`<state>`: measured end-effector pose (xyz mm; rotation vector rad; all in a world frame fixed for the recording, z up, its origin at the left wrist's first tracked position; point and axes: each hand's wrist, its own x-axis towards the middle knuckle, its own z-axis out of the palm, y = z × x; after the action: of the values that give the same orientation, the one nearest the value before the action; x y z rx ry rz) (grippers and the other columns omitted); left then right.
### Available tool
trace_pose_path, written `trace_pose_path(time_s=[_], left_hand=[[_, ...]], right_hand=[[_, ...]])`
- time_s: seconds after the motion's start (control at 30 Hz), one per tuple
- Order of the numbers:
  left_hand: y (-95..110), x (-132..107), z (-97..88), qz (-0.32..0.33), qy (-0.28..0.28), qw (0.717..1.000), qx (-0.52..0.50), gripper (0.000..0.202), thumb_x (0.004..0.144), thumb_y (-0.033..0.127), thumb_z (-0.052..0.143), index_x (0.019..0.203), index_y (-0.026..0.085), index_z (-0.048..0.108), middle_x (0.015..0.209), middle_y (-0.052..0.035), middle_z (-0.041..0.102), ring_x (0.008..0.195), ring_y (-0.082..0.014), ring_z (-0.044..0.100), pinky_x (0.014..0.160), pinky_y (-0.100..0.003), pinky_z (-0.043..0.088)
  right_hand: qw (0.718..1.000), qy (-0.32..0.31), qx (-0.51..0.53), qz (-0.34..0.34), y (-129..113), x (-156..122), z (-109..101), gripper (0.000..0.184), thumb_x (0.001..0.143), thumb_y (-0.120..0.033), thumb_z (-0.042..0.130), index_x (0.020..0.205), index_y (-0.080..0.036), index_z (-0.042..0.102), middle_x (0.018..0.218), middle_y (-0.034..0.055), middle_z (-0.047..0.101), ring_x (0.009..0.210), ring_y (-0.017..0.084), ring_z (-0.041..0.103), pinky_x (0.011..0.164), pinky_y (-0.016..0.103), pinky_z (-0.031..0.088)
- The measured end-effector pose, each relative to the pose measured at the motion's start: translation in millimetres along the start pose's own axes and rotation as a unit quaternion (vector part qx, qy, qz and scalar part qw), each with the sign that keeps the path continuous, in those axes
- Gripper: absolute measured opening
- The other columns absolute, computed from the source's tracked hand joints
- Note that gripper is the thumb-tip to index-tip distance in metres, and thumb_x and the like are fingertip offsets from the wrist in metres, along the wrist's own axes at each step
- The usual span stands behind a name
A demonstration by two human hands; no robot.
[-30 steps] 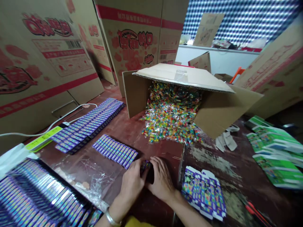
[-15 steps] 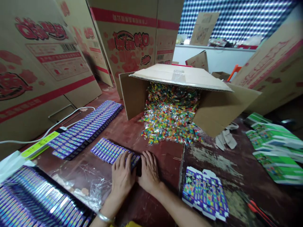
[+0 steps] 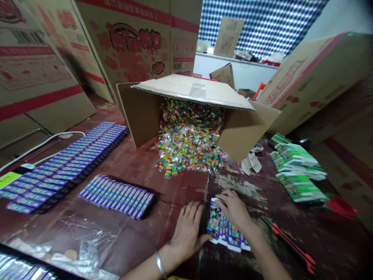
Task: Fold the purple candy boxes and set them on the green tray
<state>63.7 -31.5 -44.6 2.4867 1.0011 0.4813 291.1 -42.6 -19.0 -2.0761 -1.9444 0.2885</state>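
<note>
Near right hand (image 3: 235,213), red-handled tool (image 3: 291,244); beyond, open carton (image 3: 180,83) of candy packets (image 3: 189,146).

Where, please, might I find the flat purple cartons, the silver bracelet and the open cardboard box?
Flat purple cartons (image 3: 222,228): head view, on their printed faces, near the middle.
Silver bracelet (image 3: 159,263): head view, on the middle of its band.
Open cardboard box (image 3: 177,86): head view, on its pale top flap.
</note>
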Motion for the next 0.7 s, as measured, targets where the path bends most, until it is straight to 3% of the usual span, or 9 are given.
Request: trace_pose_path(time_s=[0.1, 0.2, 0.3, 0.33, 0.4, 0.5, 0.6, 0.67, 0.7], left_hand=[[10, 14, 10.7, -0.016, -0.021, 1.0, 0.014, 0.082, 0.073, 0.047, 0.071, 0.139, 0.016, 0.035, 0.14, -0.0146, 0.045, 0.128, -0.0341, 0.038, 0.107, -0.053, 0.03], [12, 18, 13.1, -0.039, -0.039, 0.998, 0.022, 0.086, 0.068, 0.041, 0.076, 0.139, 0.014, 0.035, 0.14, -0.0153, 0.045, 0.128, -0.0344, 0.038, 0.107, -0.053, 0.031], [12, 15, 9.3, -0.061, -0.048, 0.997, 0.013, 0.081, 0.069, 0.035, 0.076, 0.138, 0.016, 0.038, 0.138, -0.0148, 0.047, 0.126, -0.0341, 0.04, 0.107, -0.052, 0.032], [13, 14, 6.6, -0.07, -0.05, 0.996, 0.0, 0.078, 0.07, 0.035, 0.074, 0.138, 0.016, 0.039, 0.137, -0.015, 0.048, 0.125, -0.034, 0.042, 0.106, -0.052, 0.033], [15, 13, -0.5, -0.08, -0.056, 0.994, -0.041, 0.076, 0.074, 0.04, 0.071, 0.138, 0.014, 0.039, 0.135, -0.0162, 0.05, 0.123, -0.034, 0.045, 0.105, -0.051, 0.035], [15, 14, -11.2, -0.088, -0.044, 0.99, -0.102, 0.082, 0.076, 0.052, 0.065, 0.14, 0.011, 0.036, 0.134, -0.0197, 0.052, 0.12, -0.0356, 0.048, 0.104, -0.051, 0.037], [10, 17, -20.1, -0.113, -0.009, 0.98, -0.165, 0.078, 0.075, 0.048, 0.067, 0.139, 0.012, 0.041, 0.133, -0.0205, 0.053, 0.121, -0.037, 0.048, 0.104, -0.051, 0.036], [4, 19, -27.5, -0.127, 0.004, 0.952, -0.279, 0.071, 0.074, 0.043, 0.07, 0.135, 0.015, 0.046, 0.132, -0.0175, 0.055, 0.122, -0.0344, 0.049, 0.104, -0.048, 0.036], [1, 20, -32.4, -0.129, -0.003, 0.924, -0.36, 0.067, 0.074, 0.041, 0.071, 0.132, 0.017, 0.049, 0.131, -0.0157, 0.056, 0.12, -0.0327, 0.051, 0.104, -0.045, 0.037]], right_hand=[[1.0, 0.009, 0.004, -0.028, -6, -9, 6, 0.024, 0.086, -0.031, 0.058, 0.108, -0.029, 0.067, 0.112, 0.0061, 0.059, 0.106, 0.026, 0.052, 0.089, 0.037, 0.045], [0.997, 0.051, 0.039, -0.036, -10, -9, 7, 0.021, 0.082, -0.025, 0.062, 0.103, -0.025, 0.066, 0.116, 0.0075, 0.058, 0.11, 0.027, 0.049, 0.094, 0.039, 0.042], [0.989, 0.076, 0.129, -0.002, -10, -5, 3, 0.005, 0.084, -0.025, 0.059, 0.085, -0.021, 0.062, 0.096, 0.0058, 0.062, 0.095, 0.024, 0.055, 0.085, 0.036, 0.044], [0.982, 0.075, 0.171, 0.021, -11, -3, 2, 0.009, 0.086, -0.027, 0.057, 0.081, -0.02, 0.06, 0.085, 0.0041, 0.062, 0.085, 0.022, 0.056, 0.079, 0.034, 0.044], [0.961, 0.06, 0.263, 0.064, -15, 2, -1, 0.017, 0.087, -0.032, 0.055, 0.076, -0.02, 0.057, 0.069, 0.0003, 0.058, 0.067, 0.017, 0.054, 0.065, 0.029, 0.043], [0.913, 0.036, 0.393, 0.099, -27, 8, 0, 0.022, 0.085, -0.038, 0.057, 0.075, -0.019, 0.054, 0.062, -0.0025, 0.053, 0.056, 0.013, 0.048, 0.052, 0.024, 0.038], [0.862, 0.024, 0.487, 0.136, -42, 11, 2, 0.028, 0.083, -0.045, 0.058, 0.076, -0.019, 0.053, 0.058, -0.0048, 0.047, 0.046, 0.01, 0.041, 0.041, 0.022, 0.034], [0.842, 0.024, 0.523, 0.131, -52, 9, 2, 0.032, 0.086, -0.05, 0.052, 0.086, -0.018, 0.057, 0.059, -0.0048, 0.046, 0.043, 0.01, 0.039, 0.037, 0.021, 0.032], [0.838, 0.021, 0.534, 0.111, -56, 6, 2, 0.034, 0.088, -0.05, 0.049, 0.095, -0.018, 0.059, 0.061, -0.0041, 0.047, 0.044, 0.01, 0.041, 0.037, 0.021, 0.033]])
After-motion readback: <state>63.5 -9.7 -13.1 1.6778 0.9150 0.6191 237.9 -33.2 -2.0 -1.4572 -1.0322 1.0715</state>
